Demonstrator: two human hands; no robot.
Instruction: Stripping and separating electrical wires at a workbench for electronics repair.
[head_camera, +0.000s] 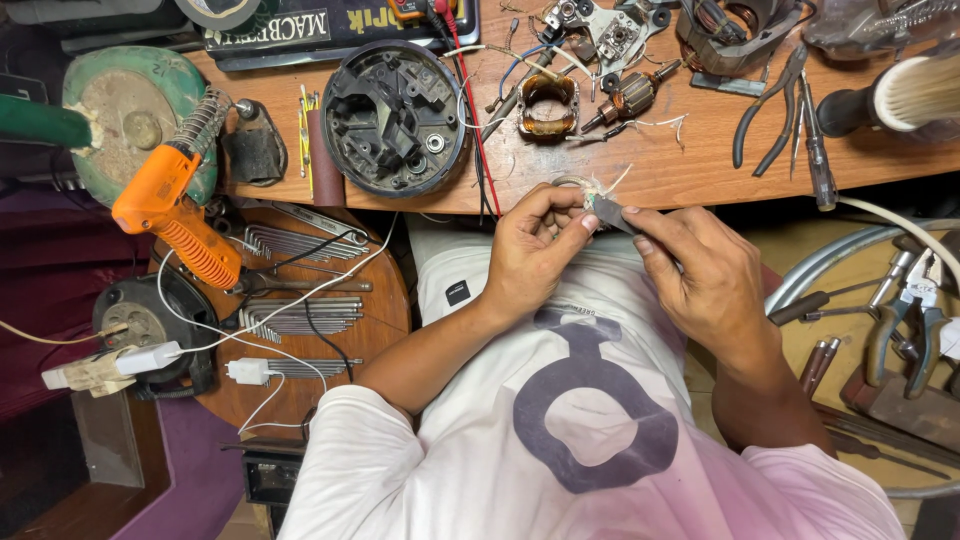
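We see an orange soldering gun (175, 215) far left, black round housing (397, 117) on the bench. Left hand (535, 245) pinches a small wire coil (578, 190) at the bench edge; right hand (700, 275) grips a dark flat tool (612, 213) touching it. Pliers (770, 110) right.

Left hand (535, 245) and right hand (700, 275) raised before the chest, forearms bare and converging. Left fingers (585, 222) curl inward, thumb tip meeting right index fingertip; right fingers extend leftward in a pinch.
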